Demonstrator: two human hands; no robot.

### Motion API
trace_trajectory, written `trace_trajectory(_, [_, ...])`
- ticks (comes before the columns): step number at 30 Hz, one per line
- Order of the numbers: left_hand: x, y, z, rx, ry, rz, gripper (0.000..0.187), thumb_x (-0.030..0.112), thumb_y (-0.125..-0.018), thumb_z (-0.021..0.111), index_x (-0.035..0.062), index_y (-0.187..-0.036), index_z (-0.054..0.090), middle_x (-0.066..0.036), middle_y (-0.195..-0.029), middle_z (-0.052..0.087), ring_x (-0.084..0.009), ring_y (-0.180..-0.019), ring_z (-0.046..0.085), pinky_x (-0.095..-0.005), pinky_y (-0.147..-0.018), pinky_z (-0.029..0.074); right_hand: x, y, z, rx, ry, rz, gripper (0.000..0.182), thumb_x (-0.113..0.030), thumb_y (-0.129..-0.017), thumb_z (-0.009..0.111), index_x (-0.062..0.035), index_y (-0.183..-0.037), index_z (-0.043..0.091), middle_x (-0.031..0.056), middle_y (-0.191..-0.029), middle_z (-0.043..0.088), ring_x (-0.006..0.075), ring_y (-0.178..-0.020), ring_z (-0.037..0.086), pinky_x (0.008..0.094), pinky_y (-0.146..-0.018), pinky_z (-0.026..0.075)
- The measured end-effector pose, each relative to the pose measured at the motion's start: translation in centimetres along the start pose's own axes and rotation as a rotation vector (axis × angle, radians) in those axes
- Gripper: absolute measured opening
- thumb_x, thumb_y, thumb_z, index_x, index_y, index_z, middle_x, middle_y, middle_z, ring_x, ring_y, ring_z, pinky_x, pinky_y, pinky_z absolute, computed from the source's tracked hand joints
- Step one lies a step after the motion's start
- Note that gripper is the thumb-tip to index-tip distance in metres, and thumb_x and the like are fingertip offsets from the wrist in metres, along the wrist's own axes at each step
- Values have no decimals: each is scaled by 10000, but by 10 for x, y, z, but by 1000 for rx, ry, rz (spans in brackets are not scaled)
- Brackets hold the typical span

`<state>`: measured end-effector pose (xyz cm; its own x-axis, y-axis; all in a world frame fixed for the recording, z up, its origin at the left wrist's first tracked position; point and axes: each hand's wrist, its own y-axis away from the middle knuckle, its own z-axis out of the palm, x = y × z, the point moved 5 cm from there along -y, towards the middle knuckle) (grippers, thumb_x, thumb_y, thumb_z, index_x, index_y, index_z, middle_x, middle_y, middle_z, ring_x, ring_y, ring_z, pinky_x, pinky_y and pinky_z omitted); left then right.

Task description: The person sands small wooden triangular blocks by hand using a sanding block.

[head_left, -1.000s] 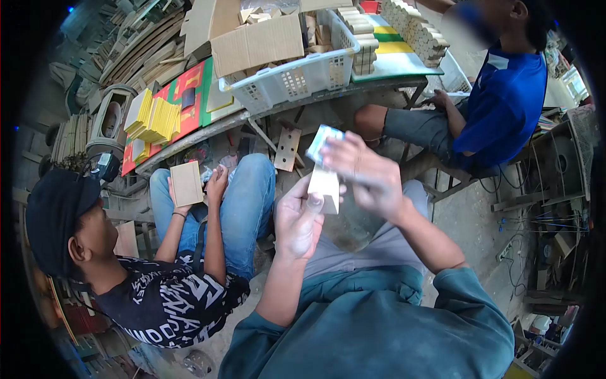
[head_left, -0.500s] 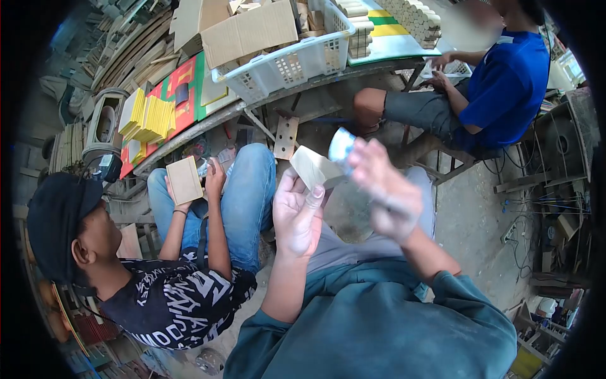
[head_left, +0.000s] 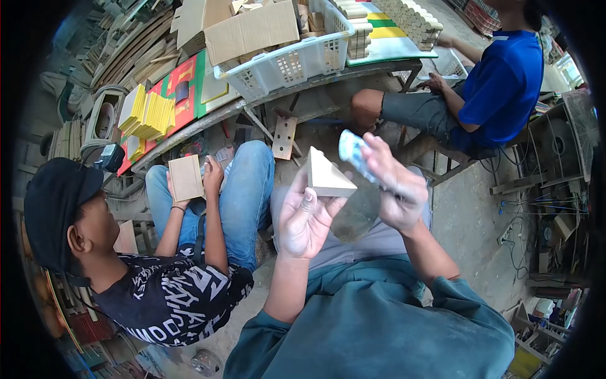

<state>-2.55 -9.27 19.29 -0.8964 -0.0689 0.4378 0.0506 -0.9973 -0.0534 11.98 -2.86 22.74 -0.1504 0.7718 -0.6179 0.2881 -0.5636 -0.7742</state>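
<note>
My left hand (head_left: 304, 221) grips a pale triangular wooden block (head_left: 329, 177) from below, one flat triangular face turned up. Just right of the block, my right hand (head_left: 399, 189) holds a light blue and white piece, perhaps folded sandpaper (head_left: 353, 151); motion blurs it, so its kind is unsure. A gap shows between that piece and the block. Both hands are above my lap.
At left, a person in a black cap holds a wooden board (head_left: 186, 179). A bench carries a white plastic crate (head_left: 293, 71) of wood scraps and yellow-edged pieces (head_left: 148, 117). Another person in a blue shirt (head_left: 505, 88) sits at upper right.
The triangular block has turned in my left hand, its triangular face now showing. My right hand has shifted slightly right, away from the block. The blue-shirted person's arm reaches toward the bench.
</note>
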Motion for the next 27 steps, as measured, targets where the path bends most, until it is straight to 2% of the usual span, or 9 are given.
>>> trace_trajectory(4, [-5, 5, -4, -143, 390, -141, 563, 96, -937, 545, -24, -1413, 268, -190, -1322, 484, -321, -1201, 535, -443, -998, 489, -28, -19, 16, -439, -185, -163, 577, 133, -573, 473, -29, -1075, 706, 150, -1165, 657, 380, -1204, 548, 553, -1078, 312])
trace_trajectory(9, [-13, 11, -15, -73, 107, -243, 556, 128, -904, 608, -23, -1372, 349, -186, -1303, 505, -288, -1197, 543, -427, -978, 504, -4, -33, 8, -415, -116, -113, 589, 93, -589, 466, -71, -1099, 709, 119, -1139, 673, 346, -1191, 565, 563, -1089, 290])
trace_trajectory(11, [-14, 17, -22, -206, 503, -199, 504, 171, -942, 564, -29, -1359, 365, -202, -1299, 502, -328, -1191, 541, -452, -973, 505, -30, -34, 12, -622, -316, -152, 590, 88, -582, 469, -68, -1098, 709, 121, -1127, 678, 336, -1203, 558, 558, -1098, 275])
trace_trajectory(17, [-21, 17, -17, -91, 242, -389, 597, 280, -899, 630, -76, -1316, 395, -182, -1240, 536, -269, -1008, 635, -371, -864, 560, -5, -36, 3, -489, -40, -201, 482, 38, -647, 505, -64, -1066, 720, 101, -1147, 673, 332, -1202, 560, 563, -1127, 206])
trace_trajectory(19, [-13, 18, -4, -217, 538, -235, 548, 264, -940, 573, -105, -1302, 389, -215, -1191, 545, -310, -1010, 630, -398, -854, 561, -33, -27, 11, -652, -329, -211, 466, 32, -659, 537, -79, -1074, 718, 102, -1158, 670, 327, -1209, 556, 554, -1125, 214])
trace_trajectory(21, [-13, 18, -12, 2, 440, -342, 578, 204, -917, 609, -119, -1322, 354, -217, -1135, 558, -327, -1006, 629, -407, -835, 564, -27, -24, 7, -652, -408, -166, 469, 43, -662, 546, -98, -1074, 721, 105, -1155, 671, 323, -1205, 560, 549, -1123, 223])
trace_trajectory(23, [-16, 16, -3, -226, 454, -452, 641, 158, -890, 641, -105, -1366, 301, -207, -1146, 548, -329, -1031, 617, -415, -853, 555, 10, -34, -7, -456, 180, -219, 508, 97, -637, 516, -72, -1072, 717, 113, -1137, 677, 327, -1206, 558, 536, -1127, 222])
trace_trajectory(25, [-16, 15, 1, -313, 443, -473, 716, 200, -887, 651, -97, -1396, 243, -218, -1186, 515, -350, -1053, 602, -459, -915, 532, 36, -39, -21, -308, 256, -17, 537, 148, -631, 466, -36, -1075, 706, 128, -1129, 678, 334, -1198, 564, 516, -1129, 232])
trace_trajectory(27, [-8, 11, 3, -229, 287, -228, 725, 206, -877, 664, -68, -1406, 251, -234, -1246, 463, -367, -1112, 571, -468, -938, 519, 35, -29, -31, -110, 103, -15, 568, 194, -632, 424, -9, -1093, 689, 158, -1135, 670, 342, -1192, 566, 493, -1118, 272])
